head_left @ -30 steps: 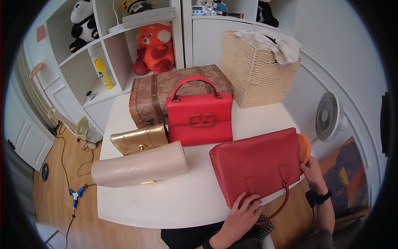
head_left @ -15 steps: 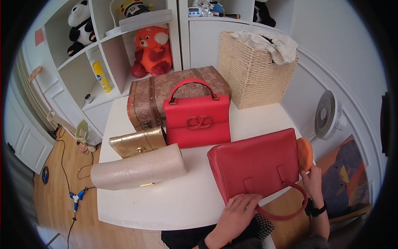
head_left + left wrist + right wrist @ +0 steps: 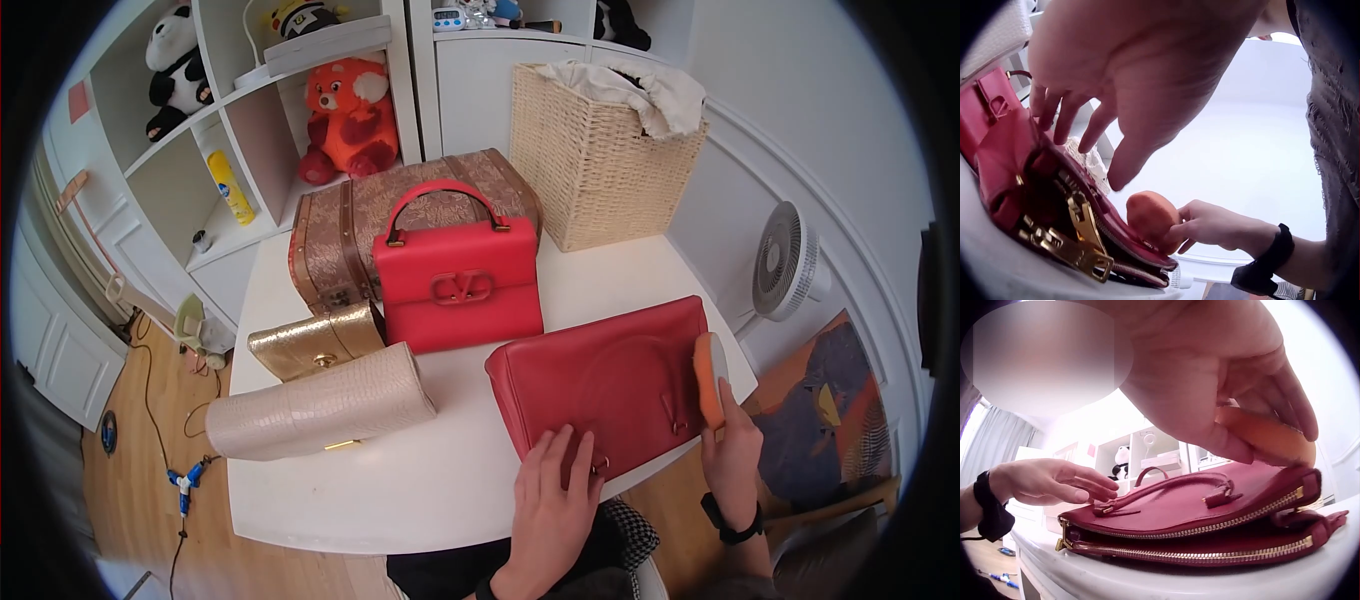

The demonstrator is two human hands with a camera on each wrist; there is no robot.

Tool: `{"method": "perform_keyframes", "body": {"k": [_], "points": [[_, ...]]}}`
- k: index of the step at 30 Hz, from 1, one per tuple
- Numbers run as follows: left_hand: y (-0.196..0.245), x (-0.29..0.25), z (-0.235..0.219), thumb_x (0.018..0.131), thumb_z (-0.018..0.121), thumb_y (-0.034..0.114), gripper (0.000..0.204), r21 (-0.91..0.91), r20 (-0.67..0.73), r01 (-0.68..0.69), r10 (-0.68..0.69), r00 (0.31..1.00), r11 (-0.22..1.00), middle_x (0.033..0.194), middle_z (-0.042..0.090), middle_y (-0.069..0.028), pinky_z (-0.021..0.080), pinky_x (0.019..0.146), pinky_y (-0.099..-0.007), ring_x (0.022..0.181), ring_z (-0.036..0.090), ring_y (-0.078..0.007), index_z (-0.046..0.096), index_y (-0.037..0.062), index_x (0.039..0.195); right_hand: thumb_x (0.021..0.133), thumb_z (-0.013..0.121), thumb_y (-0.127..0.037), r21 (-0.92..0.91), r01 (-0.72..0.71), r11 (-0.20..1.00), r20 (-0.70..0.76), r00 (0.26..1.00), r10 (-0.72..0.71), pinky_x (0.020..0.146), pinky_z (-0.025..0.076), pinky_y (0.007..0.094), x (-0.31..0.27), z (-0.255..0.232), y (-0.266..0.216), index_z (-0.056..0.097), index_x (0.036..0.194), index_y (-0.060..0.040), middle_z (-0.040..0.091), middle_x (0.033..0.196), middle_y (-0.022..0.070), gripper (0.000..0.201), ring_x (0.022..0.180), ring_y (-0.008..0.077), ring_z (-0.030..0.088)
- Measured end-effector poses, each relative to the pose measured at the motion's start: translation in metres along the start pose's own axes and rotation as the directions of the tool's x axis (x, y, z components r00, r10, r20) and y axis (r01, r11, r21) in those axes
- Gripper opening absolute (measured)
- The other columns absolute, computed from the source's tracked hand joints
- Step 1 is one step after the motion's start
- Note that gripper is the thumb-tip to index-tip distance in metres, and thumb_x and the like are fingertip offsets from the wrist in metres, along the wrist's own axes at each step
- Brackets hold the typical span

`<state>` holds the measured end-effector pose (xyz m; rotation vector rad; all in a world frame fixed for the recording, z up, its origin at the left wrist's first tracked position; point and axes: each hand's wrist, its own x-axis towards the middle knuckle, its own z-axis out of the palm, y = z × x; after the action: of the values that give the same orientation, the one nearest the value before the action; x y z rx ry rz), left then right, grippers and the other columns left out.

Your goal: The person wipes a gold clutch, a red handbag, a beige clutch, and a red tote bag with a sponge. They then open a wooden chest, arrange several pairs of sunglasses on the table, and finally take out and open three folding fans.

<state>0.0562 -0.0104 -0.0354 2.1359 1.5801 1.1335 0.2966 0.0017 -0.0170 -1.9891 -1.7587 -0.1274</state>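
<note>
Dark red handbag lies near the right edge of your desk, and you appear to be wiping its end. Your left hand rests on its near side, fingers parted; your right hand pinches an orange pad at that end. Another stroke calls for steady support and light pressure, lest the soft side buckle. Your right wrist view shows the open zip, your left wrist view chunky gold hardware; the head view hides both.

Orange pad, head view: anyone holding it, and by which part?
Yes, the right hand holds the orange pad. The grip is at its near end, thumb and fingers on opposite sides. The left hand holds nothing.
</note>
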Motion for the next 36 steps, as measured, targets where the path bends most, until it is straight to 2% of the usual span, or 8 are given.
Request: {"method": "perform_keyframes", "body": {"k": [5, 7, 9, 12, 18, 20, 34, 36], "points": [[-0.01, -0.003, -0.03, 0.084, 0.069, 0.02, 0.059, 0.279, 0.227, 0.001, -0.067, 0.972, 0.96, 0.154, 0.032, -0.0147, 0.039, 0.105, -0.0529, 0.14, 0.036, -0.0339, 0.051, 0.0148, 0.14, 0.07, 0.067, 0.003, 0.086, 0.169, 0.982, 0.083, 0.981, -0.176, 0.088, 0.052, 0.0448, -0.012, 0.007, -0.031, 0.05, 0.138, 0.0022, 0.058, 0.127, 0.0312, 0.07, 0.107, 0.0455, 0.062], [-0.021, -0.005, -0.03, 0.086, 0.062, 0.017, 0.057, 0.377, 0.296, -0.071, -0.048, 0.954, 0.923, 0.159, 0.026, -0.013, 0.036, 0.107, -0.0568, 0.143, 0.033, -0.0334, 0.05, 0.0168, 0.141, 0.071, 0.068, 0.002, -0.109, 0.354, 0.929, 0.02, 0.935, -0.354, 0.092, 0.051, 0.0461, -0.015, 0.012, -0.043, 0.051, 0.137, 0.0015, 0.057, 0.128, 0.0314, 0.068, 0.115, 0.0468, 0.058], [-0.022, -0.004, -0.029, 0.087, 0.057, 0.013, 0.05, 0.411, 0.27, -0.117, 0.002, 0.963, 0.904, 0.156, 0.029, -0.0187, 0.044, 0.103, -0.0487, 0.133, 0.048, -0.0316, 0.053, 0.0105, 0.137, 0.071, 0.068, 0.002, -0.057, 0.354, 0.933, 0.024, 0.935, -0.354, 0.095, 0.05, 0.0481, -0.015, 0.014, -0.044, 0.055, 0.135, -0.0004, 0.056, 0.131, 0.0302, 0.065, 0.12, 0.0484, 0.055], [-0.027, -0.006, -0.002, 0.085, 0.057, 0.009, 0.041, 0.391, 0.125, -0.158, 0.117, 0.985, 0.907, 0.145, 0.039, -0.0337, 0.056, 0.086, -0.0284, 0.094, 0.071, -0.0254, 0.058, -0.001, 0.125, 0.07, 0.069, 0.001, -0.034, 0.383, 0.923, 0.025, 0.924, -0.383, 0.095, 0.05, 0.0477, -0.016, 0.009, -0.046, 0.058, 0.133, -0.0033, 0.057, 0.131, 0.028, 0.064, 0.119, 0.0473, 0.056], [-0.028, -0.002, -0.015, 0.086, 0.056, 0.008, 0.05, 0.354, 0.181, -0.277, 0.225, 0.957, 0.893, 0.144, 0.04, -0.0354, 0.056, 0.087, -0.0323, 0.09, 0.072, -0.0271, 0.053, -0.0017, 0.134, 0.068, 0.068, 0.003, 0.093, 0.487, 0.869, 0.069, 0.867, -0.493, 0.095, 0.051, 0.0454, -0.018, -0.003, -0.042, 0.066, 0.122, -0.0053, 0.062, 0.128, 0.0214, 0.054, 0.119, 0.0435, 0.058], [-0.027, 0.002, -0.02, 0.086, 0.056, 0.009, 0.053, 0.312, 0.167, -0.289, 0.247, 0.955, 0.905, 0.144, 0.04, -0.0357, 0.057, 0.087, -0.0326, 0.088, 0.073, -0.0273, 0.049, -0.0021, 0.137, 0.068, 0.067, 0.004, 0.338, 0.459, 0.822, 0.045, 0.864, -0.501, 0.095, 0.052, 0.0444, -0.023, -0.004, -0.047, 0.068, 0.116, -0.0038, 0.064, 0.124, 0.0192, 0.049, 0.118, 0.0418, 0.059], [0.009, 0.024, -0.053, 0.086, 0.063, 0.014, 0.066, 0.151, 0.165, -0.294, 0.27, 0.949, 0.944, 0.126, 0.062, -0.0231, 0.06, 0.069, -0.032, 0.069, 0.073, -0.0234, 0.039, 0.0039, 0.146, 0.078, 0.07, -0.002, 0.476, 0.488, 0.732, -0.217, 0.872, -0.44, 0.094, 0.052, 0.0459, -0.014, -0.031, -0.047, 0.067, 0.103, 0.0025, 0.069, 0.114, 0.0231, 0.026, 0.112, 0.0449, 0.063], [0.024, 0.03, -0.074, 0.084, 0.069, 0.01, 0.079, -0.1, 0.353, 0.001, 0.034, 0.935, 0.995, 0.115, 0.062, -0.0235, 0.059, 0.067, -0.0376, 0.079, 0.07, -0.0338, 0.028, 0.0058, 0.151, 0.079, 0.07, -0.003, 0.478, 0.513, 0.713, -0.232, 0.856, -0.461, 0.093, 0.053, 0.0469, -0.008, -0.037, -0.046, 0.067, 0.102, 0.002, 0.069, 0.113, 0.0228, 0.023, 0.111, 0.046, 0.063]]}}
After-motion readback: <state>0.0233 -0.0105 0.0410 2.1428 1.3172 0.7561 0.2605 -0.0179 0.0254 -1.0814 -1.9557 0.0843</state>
